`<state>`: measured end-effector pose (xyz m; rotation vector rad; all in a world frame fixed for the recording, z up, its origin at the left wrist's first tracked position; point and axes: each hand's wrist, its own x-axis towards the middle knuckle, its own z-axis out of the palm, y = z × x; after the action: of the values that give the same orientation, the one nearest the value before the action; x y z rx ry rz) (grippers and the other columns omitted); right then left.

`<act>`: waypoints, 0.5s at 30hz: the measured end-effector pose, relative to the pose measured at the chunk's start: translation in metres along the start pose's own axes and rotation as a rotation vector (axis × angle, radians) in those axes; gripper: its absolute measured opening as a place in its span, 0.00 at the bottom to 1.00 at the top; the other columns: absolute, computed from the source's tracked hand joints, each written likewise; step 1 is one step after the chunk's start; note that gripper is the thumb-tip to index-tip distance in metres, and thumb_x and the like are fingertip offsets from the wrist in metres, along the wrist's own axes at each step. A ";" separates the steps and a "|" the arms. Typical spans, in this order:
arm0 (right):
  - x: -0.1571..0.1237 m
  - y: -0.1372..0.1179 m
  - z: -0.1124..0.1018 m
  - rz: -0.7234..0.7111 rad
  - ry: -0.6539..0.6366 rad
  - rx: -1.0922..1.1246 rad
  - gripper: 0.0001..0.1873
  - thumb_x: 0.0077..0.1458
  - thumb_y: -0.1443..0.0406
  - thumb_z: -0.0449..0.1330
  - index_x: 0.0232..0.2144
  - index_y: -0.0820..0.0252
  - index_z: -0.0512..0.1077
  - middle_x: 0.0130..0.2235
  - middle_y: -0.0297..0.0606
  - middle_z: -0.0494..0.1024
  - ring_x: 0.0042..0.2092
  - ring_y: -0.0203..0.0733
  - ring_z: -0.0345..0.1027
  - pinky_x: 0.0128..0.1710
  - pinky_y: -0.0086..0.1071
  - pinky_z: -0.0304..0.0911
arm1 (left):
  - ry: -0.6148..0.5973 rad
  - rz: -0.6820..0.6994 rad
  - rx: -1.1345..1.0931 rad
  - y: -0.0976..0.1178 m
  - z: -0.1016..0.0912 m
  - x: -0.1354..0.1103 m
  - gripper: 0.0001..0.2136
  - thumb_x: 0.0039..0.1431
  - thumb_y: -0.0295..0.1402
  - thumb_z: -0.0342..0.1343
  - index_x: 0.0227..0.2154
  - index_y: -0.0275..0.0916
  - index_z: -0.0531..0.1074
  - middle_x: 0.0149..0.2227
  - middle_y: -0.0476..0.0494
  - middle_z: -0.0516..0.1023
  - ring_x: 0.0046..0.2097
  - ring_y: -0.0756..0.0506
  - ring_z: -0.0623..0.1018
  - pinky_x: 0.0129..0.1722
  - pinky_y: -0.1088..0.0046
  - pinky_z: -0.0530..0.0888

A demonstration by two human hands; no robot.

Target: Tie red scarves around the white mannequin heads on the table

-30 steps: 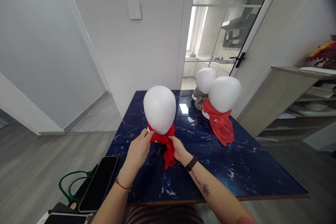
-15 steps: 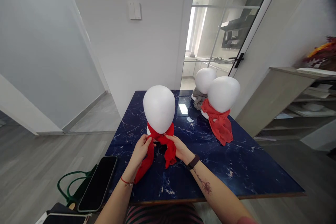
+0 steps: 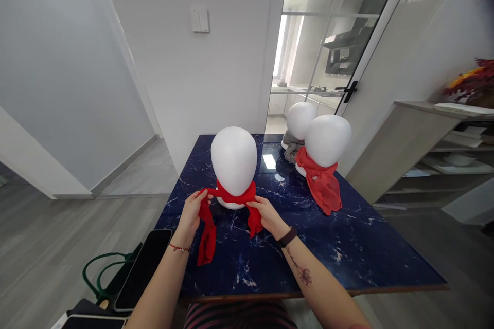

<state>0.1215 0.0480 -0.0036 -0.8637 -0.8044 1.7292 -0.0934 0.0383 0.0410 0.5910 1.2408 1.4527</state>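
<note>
A white mannequin head [image 3: 233,159] stands upright on the dark blue marbled table [image 3: 239,272]. Around its neck runs a bright red scarf [image 3: 207,236], with one end hanging down at each side. My left hand [image 3: 192,211] pinches the scarf left of the neck and holds it out taut; the longer end drops below those fingers. Close to the right side of the neck, my right hand [image 3: 268,216] is closed on the other part of the scarf, its short end hanging beneath. The white base shows under the wrapped cloth.
To the right stand two more white heads, one with a coral-red scarf [image 3: 324,187], one behind with a grey scarf [image 3: 294,148]. A phone [image 3: 144,267] and a green-handled bag [image 3: 104,280] are at the lower left. A glass door [image 3: 309,41] and shelf [image 3: 420,149] lie beyond.
My left hand has moved left and slightly up, pulling the red scarf out taut from the neck. The right hand has shifted only slightly and keeps its hold.
</note>
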 end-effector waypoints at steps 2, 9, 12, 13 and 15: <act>0.001 -0.001 -0.003 -0.002 0.028 -0.036 0.13 0.33 0.68 0.67 0.28 0.64 0.75 0.30 0.37 0.79 0.29 0.35 0.68 0.29 0.27 0.59 | -0.001 0.080 -0.003 0.001 -0.002 0.002 0.13 0.38 0.34 0.66 0.26 0.33 0.73 0.22 0.47 0.76 0.21 0.53 0.71 0.22 0.79 0.66; 0.003 -0.003 -0.013 0.003 0.209 -0.039 0.11 0.34 0.69 0.67 0.27 0.62 0.74 0.22 0.34 0.76 0.23 0.36 0.66 0.23 0.29 0.58 | 0.157 0.306 -0.100 0.005 -0.007 0.003 0.12 0.40 0.37 0.64 0.25 0.35 0.71 0.24 0.51 0.74 0.24 0.54 0.70 0.27 0.78 0.67; 0.001 0.000 -0.010 0.032 0.203 -0.068 0.11 0.34 0.68 0.68 0.25 0.61 0.72 0.22 0.32 0.75 0.23 0.34 0.65 0.23 0.28 0.57 | 0.099 0.228 -0.092 -0.007 0.002 -0.014 0.14 0.40 0.36 0.65 0.30 0.36 0.71 0.28 0.49 0.76 0.27 0.53 0.73 0.30 0.77 0.69; -0.001 0.001 -0.008 0.043 0.183 -0.081 0.12 0.34 0.67 0.68 0.25 0.60 0.71 0.23 0.32 0.75 0.23 0.34 0.66 0.23 0.27 0.58 | 0.051 0.208 -0.059 -0.015 0.007 -0.023 0.16 0.41 0.36 0.65 0.34 0.36 0.71 0.31 0.48 0.77 0.30 0.52 0.75 0.32 0.76 0.70; -0.004 0.004 -0.003 0.058 0.120 -0.103 0.13 0.35 0.64 0.69 0.26 0.60 0.70 0.25 0.32 0.76 0.25 0.34 0.67 0.25 0.27 0.58 | -0.081 0.159 0.053 -0.033 0.020 -0.044 0.16 0.45 0.37 0.63 0.37 0.38 0.70 0.35 0.46 0.78 0.33 0.50 0.76 0.35 0.74 0.71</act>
<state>0.1237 0.0436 -0.0076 -1.0594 -0.8003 1.6799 -0.0499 0.0012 0.0288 0.7921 1.1936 1.5151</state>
